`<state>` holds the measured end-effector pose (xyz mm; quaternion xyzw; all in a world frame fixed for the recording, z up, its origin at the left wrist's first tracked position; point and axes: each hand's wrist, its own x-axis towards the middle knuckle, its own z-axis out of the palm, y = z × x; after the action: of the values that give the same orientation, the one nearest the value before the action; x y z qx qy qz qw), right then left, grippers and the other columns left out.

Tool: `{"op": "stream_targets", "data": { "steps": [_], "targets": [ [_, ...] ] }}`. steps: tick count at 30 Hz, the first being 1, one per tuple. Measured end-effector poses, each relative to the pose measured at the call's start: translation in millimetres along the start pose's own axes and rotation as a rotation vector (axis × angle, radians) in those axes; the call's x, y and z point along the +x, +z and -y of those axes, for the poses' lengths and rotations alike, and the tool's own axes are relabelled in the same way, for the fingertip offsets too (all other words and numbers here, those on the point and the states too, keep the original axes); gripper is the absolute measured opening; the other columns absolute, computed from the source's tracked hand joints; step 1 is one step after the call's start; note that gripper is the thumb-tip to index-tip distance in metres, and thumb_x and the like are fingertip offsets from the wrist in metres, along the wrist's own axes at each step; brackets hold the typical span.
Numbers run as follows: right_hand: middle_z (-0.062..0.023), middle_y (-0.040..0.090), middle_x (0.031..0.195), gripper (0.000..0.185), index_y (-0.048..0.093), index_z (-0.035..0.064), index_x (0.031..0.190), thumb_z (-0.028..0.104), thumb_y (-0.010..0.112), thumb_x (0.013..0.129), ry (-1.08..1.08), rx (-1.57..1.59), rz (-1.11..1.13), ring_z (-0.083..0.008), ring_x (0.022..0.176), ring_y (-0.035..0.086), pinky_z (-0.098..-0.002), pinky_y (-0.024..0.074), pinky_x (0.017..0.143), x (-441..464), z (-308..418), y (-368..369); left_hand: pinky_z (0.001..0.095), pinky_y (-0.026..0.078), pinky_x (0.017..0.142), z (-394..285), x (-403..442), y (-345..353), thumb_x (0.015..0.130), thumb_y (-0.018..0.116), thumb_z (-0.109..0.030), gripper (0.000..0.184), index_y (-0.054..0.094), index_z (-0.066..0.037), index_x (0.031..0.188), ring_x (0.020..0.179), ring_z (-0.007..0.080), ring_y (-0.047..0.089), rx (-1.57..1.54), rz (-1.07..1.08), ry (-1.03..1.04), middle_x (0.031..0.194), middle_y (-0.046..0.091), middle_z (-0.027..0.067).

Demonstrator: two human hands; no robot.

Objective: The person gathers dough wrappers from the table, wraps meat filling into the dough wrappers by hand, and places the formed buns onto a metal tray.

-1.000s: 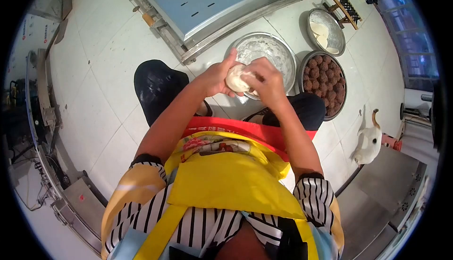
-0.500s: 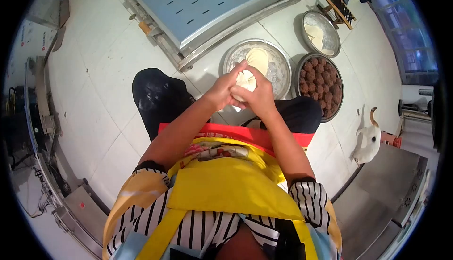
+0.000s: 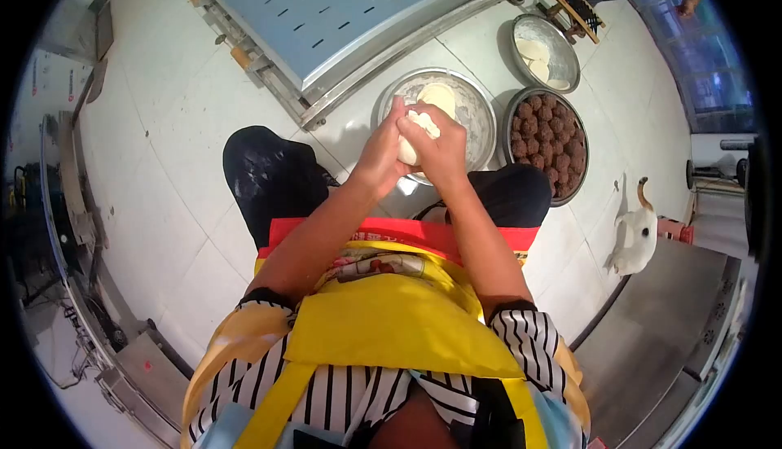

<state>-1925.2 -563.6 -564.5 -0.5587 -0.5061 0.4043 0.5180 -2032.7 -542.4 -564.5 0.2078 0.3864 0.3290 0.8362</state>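
Dough lump (image 3: 408,153) sits in my hold, above near side of floury basin (image 3: 481,119). Left grip (image 3: 380,158) cups it, right grip (image 3: 445,152) wraps round it, likely steadying soft dough. Dough rounds (image 3: 437,96) lie in basin, brown balls (image 3: 546,133) to right, presumably for easy reach.

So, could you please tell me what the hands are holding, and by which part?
A piece of pale dough: the left hand cups one side, the right hand wraps the other, near its ruffled top.
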Motion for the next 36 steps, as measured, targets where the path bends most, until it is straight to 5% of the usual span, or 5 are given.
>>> {"op": "stream_targets", "data": {
  "steps": [4,8,13,16,36],
  "targets": [
    [-0.0093,0.062,0.079,0.033,0.064,-0.0023,0.093,0.025,0.072,0.076,0.15,0.164,0.259,-0.016,0.071,0.06,-0.0295,0.0477,0.066,-1,13,-14,0.0387,0.052,0.077,-17,8,-36,0.087,0.04,-0.063,0.062,0.051,-0.01,0.116,0.096,0.019,0.06,0.256,0.421,-0.244,0.107,0.059,0.0065],
    [-0.0055,0.062,0.08,0.036,0.063,-0.0012,0.1,0.025,0.071,0.076,0.041,-0.093,0.027,-0.0138,0.071,0.058,-0.0274,0.0481,0.065,5,-1,-3,0.0369,0.052,0.076,9,11,-7,0.091,0.043,-0.055,0.054,0.051,-0.007,0.116,0.095,0.02,0.06,0.022,-0.025,0.082,0.107,0.058,0.0089],
    [-0.0082,0.061,0.079,0.033,0.064,-0.0017,0.093,0.027,0.07,0.078,0.029,0.118,0.24,-0.0151,0.073,0.057,-0.0288,0.0467,0.064,1,15,-9,0.0366,0.05,0.082,-2,15,-40,0.089,0.045,-0.057,0.059,0.05,-0.006,0.118,0.1,0.0189,0.058,0.341,0.318,0.133,0.109,0.057,0.0087],
    [-0.0103,0.062,0.086,0.034,0.064,-0.0008,0.1,0.026,0.068,0.079,-0.018,-0.187,0.121,-0.0166,0.078,0.059,-0.0283,0.0476,0.067,12,-1,-7,0.0391,0.05,0.082,10,12,-9,0.089,0.046,-0.057,0.06,0.048,-0.005,0.119,0.1,0.02,0.058,-0.053,0.027,0.079,0.11,0.057,0.0084],
    [-0.0138,0.062,0.11,0.041,0.061,-0.0015,0.109,0.023,0.068,0.077,0.084,-0.079,0.478,-0.018,0.097,0.059,-0.0305,0.0443,0.088,14,17,-15,0.0383,0.054,0.071,6,9,-32,0.088,0.054,-0.047,0.052,0.046,-0.004,0.117,0.089,0.0211,0.061,-0.116,0.218,0.033,0.105,0.055,0.0089]
  ]
}}
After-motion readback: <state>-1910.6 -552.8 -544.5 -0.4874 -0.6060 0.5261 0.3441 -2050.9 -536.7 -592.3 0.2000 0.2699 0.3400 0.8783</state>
